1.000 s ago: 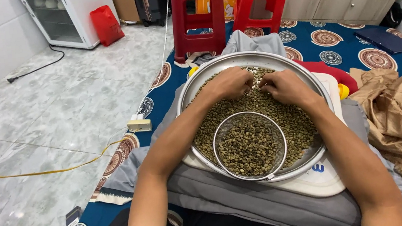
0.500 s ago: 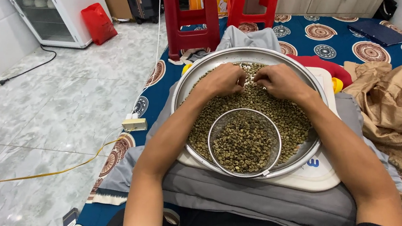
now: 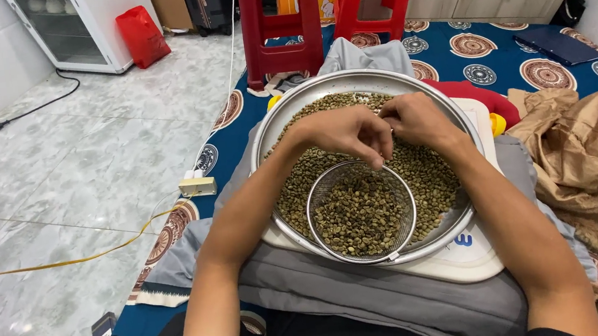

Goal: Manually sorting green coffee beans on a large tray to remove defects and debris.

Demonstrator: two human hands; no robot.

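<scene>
Patterned blue bedding lies under a round metal tray [image 3: 456,111] of green beans [image 3: 429,176]. Inside it, a half-filled mesh sieve [image 3: 360,210] sits below the pinching left hand [image 3: 345,132]; the right hand [image 3: 420,120] picks beside it, most beans unsorted.

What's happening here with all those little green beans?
A person sits with a big round metal tray of greenish beans on their lap. A small mesh sieve, also holding beans, lies in the tray. The left hand has its fingertips pinched together over the sieve's far rim; the right hand rests on the beans beside it.
</scene>
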